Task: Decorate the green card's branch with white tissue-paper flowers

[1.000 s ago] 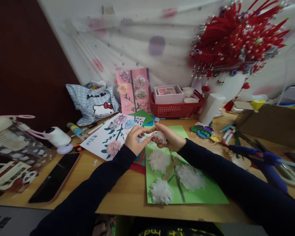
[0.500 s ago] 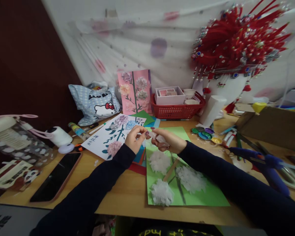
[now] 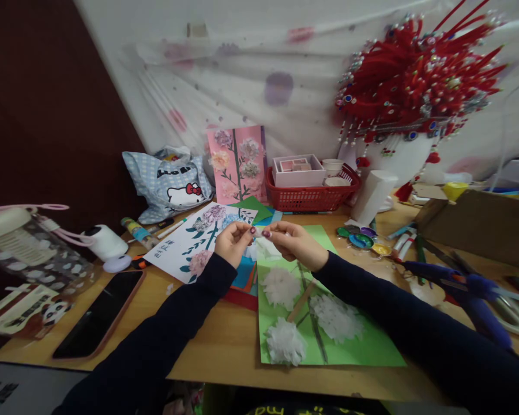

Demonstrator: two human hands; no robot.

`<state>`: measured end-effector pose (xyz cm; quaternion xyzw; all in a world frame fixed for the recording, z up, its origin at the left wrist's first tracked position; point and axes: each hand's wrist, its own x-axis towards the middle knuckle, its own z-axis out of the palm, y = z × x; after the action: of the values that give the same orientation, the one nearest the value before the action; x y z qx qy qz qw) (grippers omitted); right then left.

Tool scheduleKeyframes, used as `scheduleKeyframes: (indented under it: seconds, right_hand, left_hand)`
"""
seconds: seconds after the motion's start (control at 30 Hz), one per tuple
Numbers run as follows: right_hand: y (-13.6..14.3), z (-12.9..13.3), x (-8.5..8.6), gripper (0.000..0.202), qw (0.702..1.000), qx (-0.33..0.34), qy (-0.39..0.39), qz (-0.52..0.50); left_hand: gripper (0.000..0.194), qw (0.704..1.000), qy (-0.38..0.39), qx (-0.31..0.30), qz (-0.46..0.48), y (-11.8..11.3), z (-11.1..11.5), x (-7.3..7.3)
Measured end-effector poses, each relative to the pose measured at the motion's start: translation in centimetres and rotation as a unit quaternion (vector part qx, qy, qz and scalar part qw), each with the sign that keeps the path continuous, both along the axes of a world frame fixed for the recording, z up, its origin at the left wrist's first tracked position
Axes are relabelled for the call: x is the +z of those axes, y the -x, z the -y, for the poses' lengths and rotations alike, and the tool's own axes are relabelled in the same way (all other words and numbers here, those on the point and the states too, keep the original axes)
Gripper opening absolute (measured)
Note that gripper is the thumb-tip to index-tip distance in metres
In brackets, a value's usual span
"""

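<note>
Fingertips of my left hand (image 3: 233, 242) and my right hand (image 3: 294, 244) meet over the top of a green sheet (image 3: 285, 358). Both pinch a small piece of white tissue paper (image 3: 259, 232), mostly hidden by the fingers. Below them, the sheet carries white ruffled paper flowers (image 3: 281, 286) and a dark painted stem (image 3: 318, 340). A flat wooden stick (image 3: 301, 301) lies across the stem. Some pale paper (image 3: 268, 249) rests under my right hand. Left of my hands is a white sheet with paper flowers (image 3: 173, 253).
A red basket (image 3: 303, 199) stands behind, near a pink flower picture (image 3: 236, 164). Paint pots (image 3: 361, 239), a blue glue gun (image 3: 462, 282) and a cardboard box (image 3: 480, 225) lie right. A phone (image 3: 97, 314) and bottle (image 3: 38, 242) are left.
My fingertips have come closer together on the tissue piece, and less of it shows. My right hand has turned, its fingers now more closed. The view has shifted slightly.
</note>
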<state>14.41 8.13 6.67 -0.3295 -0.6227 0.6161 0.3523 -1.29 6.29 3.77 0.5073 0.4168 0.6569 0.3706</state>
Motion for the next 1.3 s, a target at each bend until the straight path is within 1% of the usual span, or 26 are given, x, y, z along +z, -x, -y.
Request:
scheduleKeyframes:
  seconds: [0.07, 0.1, 0.2, 0.3, 0.43, 0.53, 0.6, 0.67, 0.77, 0.83, 0.97, 1.1, 1.3]
  right_hand:
    - [0.0, 0.0, -0.1, 0.031, 0.999, -0.011, -0.029, 0.022]
    - [-0.1, 0.0, -0.1, 0.031, 0.999, -0.017, -0.031, 0.023]
    - [-0.1, -0.1, -0.1, 0.033, 1.0, -0.019, 0.006, -0.011]
    - [-0.1, -0.2, 0.0, 0.034, 0.998, -0.011, 0.042, -0.049]
    - [-0.1, -0.2, 0.1, 0.035, 0.996, -0.014, 0.054, -0.073]
    - [-0.1, -0.2, 0.1, 0.033, 0.994, -0.038, 0.05, -0.084]
    - [-0.2, -0.2, 0.2, 0.032, 0.992, -0.06, 0.034, -0.101]
    - [-0.3, -0.1, 0.3, 0.034, 0.993, -0.067, -0.002, -0.102]
    - [-0.4, 0.1, 0.2, 0.032, 0.995, -0.039, -0.064, -0.062]
    - [-0.5, 0.2, 0.1, 0.028, 0.996, -0.01, -0.086, -0.034]
    - [-0.6, 0.3, 0.0, 0.03, 0.995, 0.039, -0.093, 0.0]
    - [-0.7, 0.3, 0.1, 0.026, 0.992, 0.066, -0.102, 0.025]
    - [-0.7, 0.4, 0.3, 0.017, 0.992, 0.072, -0.095, 0.031]
  left_hand:
    - [0.03, 1.0, 0.006, 0.001, -0.001, -0.1, 0.1, 0.1]
    - [0.031, 1.0, 0.014, -0.004, 0.006, -0.1, 0.1, 0.2]
    - [0.037, 0.997, 0.05, -0.046, 0.035, 0.0, 0.0, 0.2]
    - [0.038, 0.993, 0.077, -0.085, 0.033, 0.1, -0.2, 0.1]
    - [0.033, 0.994, 0.087, -0.06, 0.021, 0.3, -0.3, -0.3]
    - [0.033, 0.994, 0.088, -0.054, 0.028, 0.4, -0.4, -0.3]
    - [0.033, 0.994, 0.085, -0.058, 0.037, 0.4, -0.4, -0.3]
    - [0.035, 0.994, 0.081, -0.062, 0.04, 0.3, -0.3, -0.2]
    - [0.037, 0.995, 0.069, -0.074, 0.021, 0.2, -0.1, 0.0]
    - [0.038, 0.994, 0.054, -0.091, 0.003, 0.2, 0.0, 0.2]
    - [0.042, 0.989, 0.043, -0.136, -0.024, 0.1, 0.3, 0.4]
    - [0.041, 0.981, 0.05, -0.184, -0.041, -0.1, 0.6, 0.4]
    - [0.043, 0.977, 0.048, -0.203, -0.031, -0.6, 1.0, 0.8]
